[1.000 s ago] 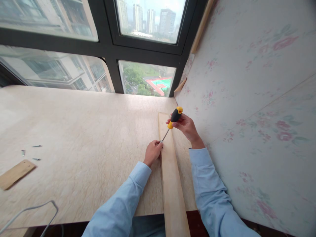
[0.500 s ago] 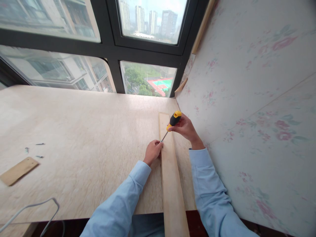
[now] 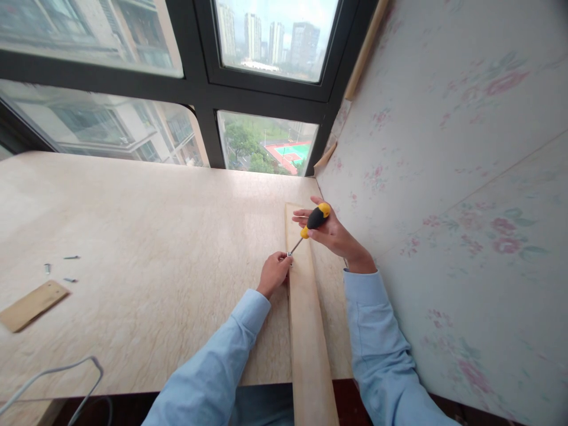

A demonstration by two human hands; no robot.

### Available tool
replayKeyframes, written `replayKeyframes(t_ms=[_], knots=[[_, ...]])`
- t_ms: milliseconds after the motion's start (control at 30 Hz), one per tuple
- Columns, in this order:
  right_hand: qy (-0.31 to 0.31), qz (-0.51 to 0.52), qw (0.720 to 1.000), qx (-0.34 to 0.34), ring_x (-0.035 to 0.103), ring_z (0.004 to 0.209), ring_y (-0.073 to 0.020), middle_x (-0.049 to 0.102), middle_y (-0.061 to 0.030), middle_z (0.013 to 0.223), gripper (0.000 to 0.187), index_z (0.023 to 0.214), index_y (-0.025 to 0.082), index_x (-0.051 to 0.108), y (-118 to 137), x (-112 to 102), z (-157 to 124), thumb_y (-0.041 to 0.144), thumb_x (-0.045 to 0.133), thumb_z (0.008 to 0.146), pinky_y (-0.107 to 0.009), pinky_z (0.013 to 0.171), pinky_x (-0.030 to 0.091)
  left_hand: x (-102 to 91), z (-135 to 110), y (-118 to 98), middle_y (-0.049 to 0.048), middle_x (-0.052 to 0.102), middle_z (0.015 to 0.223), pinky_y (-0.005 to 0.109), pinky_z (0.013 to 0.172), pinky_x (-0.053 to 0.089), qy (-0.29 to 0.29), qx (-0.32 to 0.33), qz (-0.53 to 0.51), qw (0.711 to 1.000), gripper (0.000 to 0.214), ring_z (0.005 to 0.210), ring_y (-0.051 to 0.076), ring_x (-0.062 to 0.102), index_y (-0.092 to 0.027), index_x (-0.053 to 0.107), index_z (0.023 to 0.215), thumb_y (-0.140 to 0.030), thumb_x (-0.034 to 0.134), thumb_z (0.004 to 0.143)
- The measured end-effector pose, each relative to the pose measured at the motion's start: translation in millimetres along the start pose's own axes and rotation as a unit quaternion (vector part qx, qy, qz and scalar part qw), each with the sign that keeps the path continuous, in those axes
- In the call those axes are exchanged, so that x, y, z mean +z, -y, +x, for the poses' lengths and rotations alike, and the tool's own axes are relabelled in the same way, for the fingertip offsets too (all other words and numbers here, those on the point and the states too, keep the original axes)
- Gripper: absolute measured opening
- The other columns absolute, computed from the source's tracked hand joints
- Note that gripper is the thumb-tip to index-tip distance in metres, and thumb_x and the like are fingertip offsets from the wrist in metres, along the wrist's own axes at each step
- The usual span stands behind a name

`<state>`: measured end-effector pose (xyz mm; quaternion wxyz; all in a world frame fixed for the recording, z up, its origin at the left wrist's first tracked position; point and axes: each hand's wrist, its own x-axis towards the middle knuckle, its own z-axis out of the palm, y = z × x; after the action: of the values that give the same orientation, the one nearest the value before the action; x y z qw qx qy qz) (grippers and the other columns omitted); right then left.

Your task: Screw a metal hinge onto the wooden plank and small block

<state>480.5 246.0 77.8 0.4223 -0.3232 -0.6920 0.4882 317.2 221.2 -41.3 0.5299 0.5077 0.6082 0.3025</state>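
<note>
A long wooden board [image 3: 308,331] lies lengthwise on the marble-like sill, its near end jutting past the front edge. At the board's left edge my left hand [image 3: 274,274] is closed, fingertips pinching a small metal bracket [image 3: 290,254] against the wood; the fingers partly hide it. In my right hand [image 3: 335,235] is a black and yellow screwdriver [image 3: 317,218], handle between thumb and palm, with several fingers stretched out loosely. The screwdriver tilts, its shaft running down-left to the bracket. Whether the tip sits in a screw is too small to tell.
On the left of the sill [image 3: 155,236] lie a short wooden piece [image 3: 35,305] with holes, two screws [image 3: 71,257] and a small metal part [image 3: 47,268]. A grey cable [image 3: 62,368] loops over the front edge. A flowered wall [image 3: 444,236] rises close on the right.
The fingers of my right hand have opened out and shifted around the screwdriver handle, which has turned and leans slightly further right. My left hand stays at the bracket.
</note>
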Motion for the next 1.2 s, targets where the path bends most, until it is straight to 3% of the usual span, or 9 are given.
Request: replayKeyframes(t_ms=[100,200,267,400,533,700,900,1100,1200], knots=[[-0.091,-0.115,0.988,0.044,0.068,0.099,-0.0253,0.068,-0.0069,0.106,0.076,0.138,0.026,0.038,6,3,2,0.051,0.073,0.075,-0.045,0.09,0.054,-0.2,-1,0,0.0069,0.068,0.08,0.02,0.061,0.047,0.001,0.003,0.001,1.0,0.026,0.067,0.012,0.061,-0.013,0.068,0.094,-0.033,0.056,0.083],[-0.22,-0.32,0.918,0.077,0.068,0.08,-0.0279,0.069,-0.0046,0.084,0.077,0.122,0.021,0.054,13,8,5,0.06,0.08,0.061,-0.046,0.079,0.055,-0.5,-2,-1,0.007,0.069,0.081,0.019,0.061,0.047,0.001,0.003,0.003,1.0,0.026,0.068,0.012,0.061,-0.013,0.068,0.095,-0.032,0.055,0.084],[-0.242,-0.379,0.888,0.099,0.067,0.076,-0.0287,0.068,-0.005,0.081,0.08,0.121,0.02,0.056,16,11,5,0.063,0.08,0.058,-0.046,0.076,0.055,-0.6,-3,-1,0.0073,0.069,0.082,0.019,0.062,0.047,0.001,0.002,0.007,1.0,0.026,0.069,0.013,0.062,-0.013,0.068,0.096,-0.032,0.055,0.084],[-0.157,-0.246,0.95,0.109,0.068,0.094,-0.0277,0.069,-0.0098,0.105,0.095,0.144,0.023,0.034,10,11,3,0.059,0.077,0.067,-0.044,0.083,0.056,-0.7,-3,-2,0.008,0.069,0.083,0.02,0.065,0.048,-0.001,0.004,0.01,1.0,0.026,0.073,0.014,0.063,-0.013,0.068,0.096,-0.033,0.055,0.084],[-0.062,-0.057,0.995,0.056,0.049,0.131,-0.0237,0.054,-0.0112,0.137,0.091,0.15,0.031,0.015,7,7,-5,0.046,0.071,0.08,-0.044,0.104,0.047,-0.7,-3,-1,0.0084,0.069,0.083,0.022,0.067,0.049,-0.002,0.008,0.005,1.0,0.026,0.074,0.015,0.064,-0.013,0.068,0.096,-0.032,0.056,0.084],[-0.049,-0.06,0.994,0.072,0.06,0.118,-0.0262,0.061,-0.01,0.125,0.086,0.148,0.029,0.026,23,8,-9,0.044,0.074,0.077,-0.048,0.101,0.05,-0.5,-3,-1,0.0082,0.069,0.082,0.022,0.066,0.049,-0.004,0.003,0.011,1.0,0.027,0.075,0.015,0.064,-0.013,0.069,0.096,-0.033,0.056,0.084],[-0.234,-0.31,0.917,0.092,0.067,0.08,-0.0287,0.067,-0.0078,0.091,0.084,0.129,0.021,0.052,26,13,1,0.055,0.084,0.059,-0.053,0.088,0.054,-0.4,-3,-1,0.0078,0.07,0.084,0.022,0.066,0.048,-0.005,0.017,0.011,1.0,0.026,0.074,0.015,0.064,-0.014,0.068,0.096,-0.032,0.054,0.084],[-0.102,-0.115,0.985,0.073,0.056,0.123,-0.0248,0.058,-0.0103,0.128,0.101,0.151,0.029,0.016,10,5,-5,0.047,0.077,0.073,-0.046,0.105,0.045,-0.3,-3,-1,0.0079,0.07,0.087,0.022,0.067,0.048,-0.004,0.017,0.007,1.0,0.027,0.075,0.015,0.064,-0.015,0.068,0.097,-0.033,0.054,0.083],[-0.052,-0.055,0.995,0.063,0.053,0.127,-0.0239,0.055,-0.0099,0.134,0.094,0.15,0.032,0.018,11,4,-8,0.043,0.075,0.077,-0.046,0.106,0.046,-0.1,-3,-1,0.0075,0.07,0.085,0.022,0.067,0.049,-0.006,0.014,0.011,1.0,0.026,0.075,0.015,0.064,-0.015,0.068,0.097,-0.033,0.054,0.084]])
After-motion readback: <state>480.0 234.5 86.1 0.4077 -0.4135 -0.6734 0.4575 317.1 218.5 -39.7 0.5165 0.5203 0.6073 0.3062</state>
